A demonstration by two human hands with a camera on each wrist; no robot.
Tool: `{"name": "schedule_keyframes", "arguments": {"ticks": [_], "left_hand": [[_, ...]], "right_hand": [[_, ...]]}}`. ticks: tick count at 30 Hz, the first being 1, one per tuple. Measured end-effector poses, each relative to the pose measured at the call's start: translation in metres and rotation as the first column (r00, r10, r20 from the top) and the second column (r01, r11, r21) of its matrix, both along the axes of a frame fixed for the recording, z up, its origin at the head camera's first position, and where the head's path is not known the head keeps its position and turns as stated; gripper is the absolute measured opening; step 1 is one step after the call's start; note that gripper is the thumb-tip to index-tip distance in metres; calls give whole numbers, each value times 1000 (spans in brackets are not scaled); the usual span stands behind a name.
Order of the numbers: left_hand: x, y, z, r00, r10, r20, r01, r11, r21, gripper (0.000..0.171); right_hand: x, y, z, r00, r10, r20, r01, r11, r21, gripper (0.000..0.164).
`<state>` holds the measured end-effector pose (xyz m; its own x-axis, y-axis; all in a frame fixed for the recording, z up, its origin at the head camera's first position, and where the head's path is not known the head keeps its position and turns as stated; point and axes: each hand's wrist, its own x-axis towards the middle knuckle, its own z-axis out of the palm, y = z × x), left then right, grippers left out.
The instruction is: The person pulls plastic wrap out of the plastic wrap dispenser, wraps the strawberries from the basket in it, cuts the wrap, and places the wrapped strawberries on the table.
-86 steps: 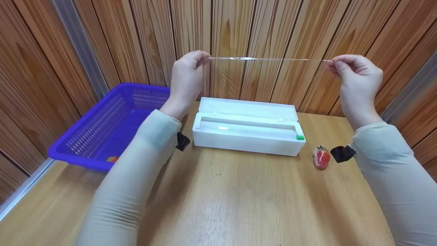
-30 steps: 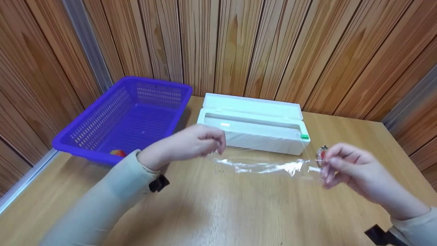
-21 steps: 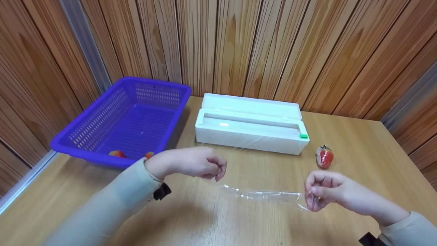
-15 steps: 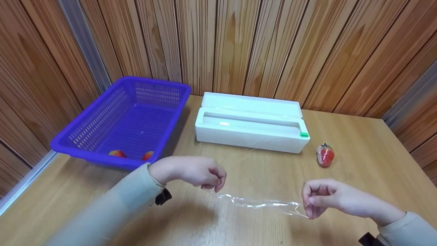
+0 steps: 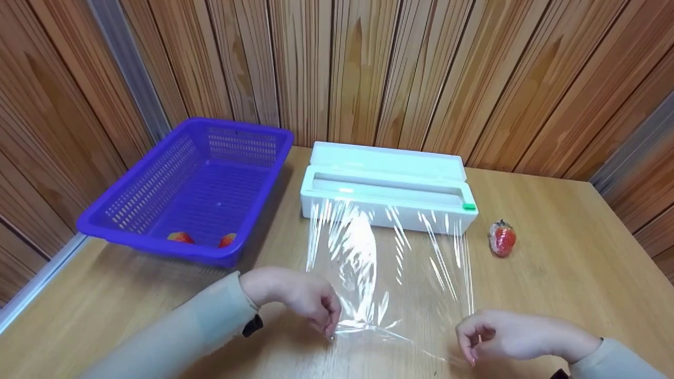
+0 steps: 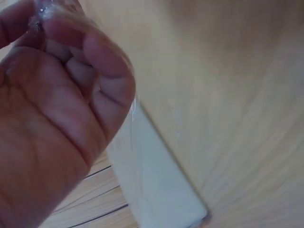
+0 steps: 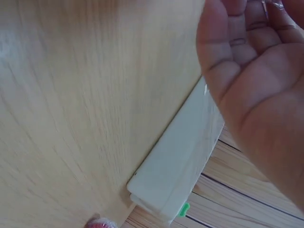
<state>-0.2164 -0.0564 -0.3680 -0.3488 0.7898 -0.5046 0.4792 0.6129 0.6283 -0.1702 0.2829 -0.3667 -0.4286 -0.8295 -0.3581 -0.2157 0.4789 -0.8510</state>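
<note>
A sheet of clear plastic wrap (image 5: 400, 284) runs from the white wrap dispenser (image 5: 387, 158) toward me, low over the table. At its near left corner my left hand (image 5: 300, 295) pinches the film; a crumpled bit shows at the fingertips in the left wrist view. My right hand (image 5: 513, 337) pinches the near right corner, with curled fingers. The dispenser's lid stands raised behind the roll. Right of the dispenser lies a strawberry (image 5: 504, 240) that looks wrapped in film.
On the left stands a purple basket (image 5: 263, 202), with a strawberry (image 5: 180, 237) and another strawberry (image 5: 227, 240) near its front wall. A green slider (image 5: 468, 207) sits at the dispenser's right end. Behind rises a wood-panelled wall (image 5: 368, 73).
Both hands came down from high above the dispenser, then drew toward me, gripping the film. The loose, sagging strip now shows as a wide stretched sheet.
</note>
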Motion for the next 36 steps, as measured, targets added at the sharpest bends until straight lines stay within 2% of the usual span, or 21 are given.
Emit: {"name": "schedule_keyframes", "arguments": {"ticks": [4, 9, 11, 15, 18, 24, 30, 36], "left_hand": [[4, 1, -11, 999, -31, -41, 29, 998, -51, 17], [6, 0, -15, 995, -68, -68, 61, 993, -104, 16], [6, -3, -14, 995, -80, -52, 73, 990, -124, 16], [6, -7, -14, 995, -91, -35, 85, 986, -142, 14], [7, -9, -14, 993, -103, -59, 95, 987, -131, 14], [9, -12, -13, 985, -123, -118, 107, 986, -130, 13], [14, -13, -12, 988, -97, -118, 79, 986, -150, 13], [18, -15, -9, 998, -40, -39, 32, 981, -191, 11]], "right_hand": [[4, -6, -5, 998, -8, -60, 14, 995, 96, 12], [10, -13, -11, 989, 11, -148, 20, 978, 206, 16], [11, -14, -13, 983, 34, -179, 7, 975, 223, 17], [11, -15, -15, 984, 48, -171, -9, 975, 221, 18], [11, -15, -15, 984, 55, -171, -15, 974, 226, 17], [13, -17, -19, 970, 79, -231, -19, 968, 252, 17], [15, -18, -19, 978, 50, -204, 12, 955, 295, 12], [18, -16, -13, 978, 22, -209, 50, 941, 335, 7]]}}
